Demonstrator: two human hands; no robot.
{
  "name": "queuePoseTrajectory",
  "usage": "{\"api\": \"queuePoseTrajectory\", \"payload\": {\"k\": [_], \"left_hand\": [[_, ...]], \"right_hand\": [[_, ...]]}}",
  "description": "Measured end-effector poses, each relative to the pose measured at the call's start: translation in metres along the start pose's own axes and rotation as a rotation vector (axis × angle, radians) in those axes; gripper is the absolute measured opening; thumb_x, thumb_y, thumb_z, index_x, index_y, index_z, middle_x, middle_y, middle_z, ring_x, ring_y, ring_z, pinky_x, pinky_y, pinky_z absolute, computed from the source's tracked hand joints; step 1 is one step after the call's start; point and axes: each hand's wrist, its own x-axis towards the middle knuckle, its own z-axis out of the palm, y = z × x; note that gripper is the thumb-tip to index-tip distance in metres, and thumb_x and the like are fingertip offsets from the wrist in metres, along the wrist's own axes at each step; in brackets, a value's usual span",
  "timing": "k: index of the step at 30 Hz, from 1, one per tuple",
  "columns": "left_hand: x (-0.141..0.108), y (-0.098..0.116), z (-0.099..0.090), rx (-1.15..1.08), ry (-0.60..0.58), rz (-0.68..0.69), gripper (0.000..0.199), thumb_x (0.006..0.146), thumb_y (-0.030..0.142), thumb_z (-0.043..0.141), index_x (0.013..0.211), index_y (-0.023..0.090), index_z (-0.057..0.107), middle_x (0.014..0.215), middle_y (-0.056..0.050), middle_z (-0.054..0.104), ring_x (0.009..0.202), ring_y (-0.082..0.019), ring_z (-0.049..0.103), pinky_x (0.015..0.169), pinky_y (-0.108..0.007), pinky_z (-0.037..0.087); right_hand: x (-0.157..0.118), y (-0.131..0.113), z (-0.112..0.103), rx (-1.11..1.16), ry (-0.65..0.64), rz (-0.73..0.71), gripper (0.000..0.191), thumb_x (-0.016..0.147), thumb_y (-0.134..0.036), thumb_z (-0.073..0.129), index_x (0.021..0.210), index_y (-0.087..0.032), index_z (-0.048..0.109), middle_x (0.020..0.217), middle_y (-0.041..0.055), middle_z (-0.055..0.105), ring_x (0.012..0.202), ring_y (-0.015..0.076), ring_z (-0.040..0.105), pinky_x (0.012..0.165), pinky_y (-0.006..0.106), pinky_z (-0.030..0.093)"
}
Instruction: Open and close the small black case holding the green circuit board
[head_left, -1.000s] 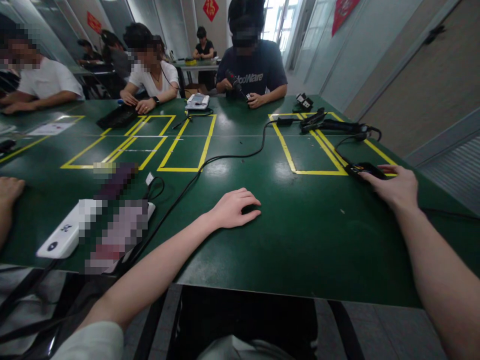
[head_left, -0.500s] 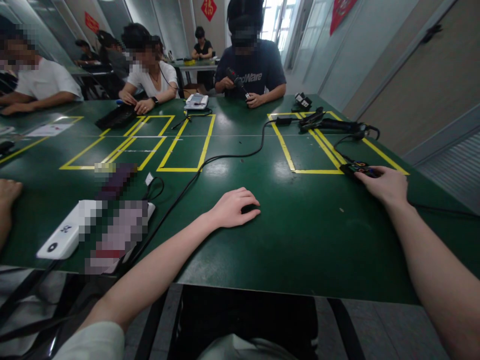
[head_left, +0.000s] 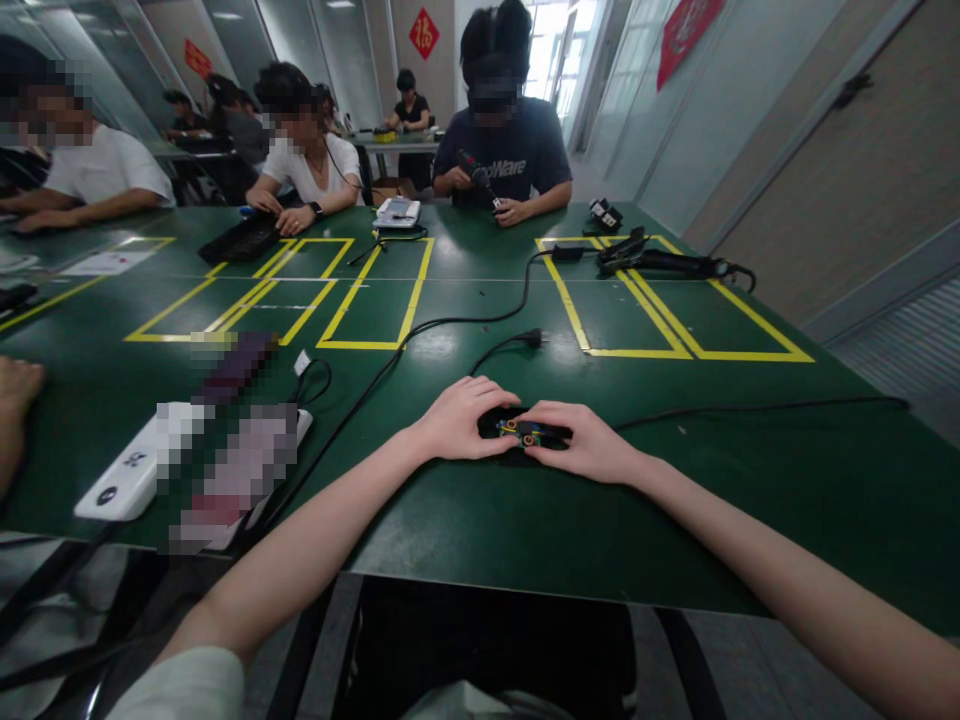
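Note:
A small black device (head_left: pixel 520 432) with a green circuit board and copper-coloured coils showing lies on the green table (head_left: pixel 600 530) in front of me. My left hand (head_left: pixel 469 418) grips its left end, thumb along the near side and fingers over the far side. On the right end, my right hand (head_left: pixel 585 440) holds it the same way. A black cable (head_left: pixel 750 408) runs off to the right from beside my right hand. Just beyond my left hand lies a black plug (head_left: pixel 531 340) on a short lead.
At the left are a white power bank (head_left: pixel 139 465), a pixelated flat item (head_left: pixel 244 460) and a long black cable (head_left: pixel 360 385). Yellow tape (head_left: pixel 637 353) marks rectangles farther back. A black tool (head_left: pixel 660 260) lies back right. Across the table a person (head_left: pixel 502 140) holds a screwdriver-like tool.
My right hand has brought the device from the right taped area to the middle, beside my left hand, which now grips it too. The plug and lead now show beyond my hands.

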Motion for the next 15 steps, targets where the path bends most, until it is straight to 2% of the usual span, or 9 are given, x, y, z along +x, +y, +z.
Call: {"api": "queuePoseTrajectory", "payload": {"k": [2, 4, 7, 11, 13, 15], "left_hand": [[-0.001, -0.001, -0.002, -0.020, -0.053, 0.024, 0.033, 0.087, 0.046, 0.070, 0.103, 0.017, 0.071, 0.102, -0.010, 0.071, 0.096, -0.024, 0.067, 0.087, -0.037, 0.054], [0.000, -0.002, -0.004, -0.003, -0.080, 0.023, 0.036, 0.085, 0.050, 0.072, 0.098, 0.018, 0.071, 0.102, -0.009, 0.071, 0.096, -0.024, 0.066, 0.086, -0.036, 0.054], [0.000, -0.003, -0.004, 0.051, -0.092, -0.030, 0.040, 0.081, 0.053, 0.076, 0.102, 0.019, 0.071, 0.109, -0.010, 0.070, 0.100, -0.026, 0.066, 0.089, -0.038, 0.054], [0.000, -0.003, -0.004, 0.100, -0.091, -0.100, 0.035, 0.084, 0.046, 0.074, 0.104, 0.018, 0.071, 0.115, -0.010, 0.068, 0.104, -0.026, 0.064, 0.093, -0.041, 0.053], [-0.001, -0.003, -0.004, 0.110, -0.107, -0.110, 0.037, 0.084, 0.045, 0.074, 0.108, 0.017, 0.071, 0.118, -0.011, 0.067, 0.107, -0.028, 0.063, 0.096, -0.042, 0.053], [-0.002, -0.002, -0.005, 0.117, -0.119, -0.115, 0.044, 0.084, 0.047, 0.074, 0.117, 0.018, 0.069, 0.123, -0.012, 0.066, 0.111, -0.029, 0.062, 0.098, -0.045, 0.052]], "right_hand": [[0.001, -0.006, 0.001, 0.001, -0.017, -0.016, 0.026, 0.087, -0.030, 0.068, 0.110, -0.021, 0.076, 0.100, 0.0071, 0.076, 0.087, 0.0205, 0.072, 0.077, 0.031, 0.058], [0.002, -0.005, 0.000, -0.021, 0.020, 0.004, 0.027, 0.087, -0.031, 0.067, 0.111, -0.020, 0.075, 0.098, 0.0070, 0.076, 0.085, 0.0203, 0.072, 0.076, 0.031, 0.059], [0.001, 0.001, 0.001, -0.061, 0.117, 0.059, 0.031, 0.088, -0.034, 0.067, 0.114, -0.019, 0.075, 0.104, 0.0078, 0.078, 0.087, 0.0219, 0.074, 0.077, 0.032, 0.060], [-0.001, 0.005, 0.005, -0.134, 0.171, 0.102, 0.034, 0.090, -0.041, 0.067, 0.117, -0.023, 0.075, 0.108, 0.0071, 0.079, 0.073, 0.0214, 0.074, 0.068, 0.034, 0.061], [-0.002, 0.006, 0.006, -0.172, 0.180, 0.092, 0.034, 0.091, -0.043, 0.066, 0.119, -0.025, 0.075, 0.108, 0.0063, 0.079, 0.072, 0.0218, 0.074, 0.070, 0.035, 0.061], [-0.002, 0.007, 0.006, -0.198, 0.199, 0.075, 0.033, 0.092, -0.043, 0.065, 0.120, -0.027, 0.075, 0.111, 0.0061, 0.079, 0.079, 0.0237, 0.075, 0.076, 0.038, 0.062]]}}
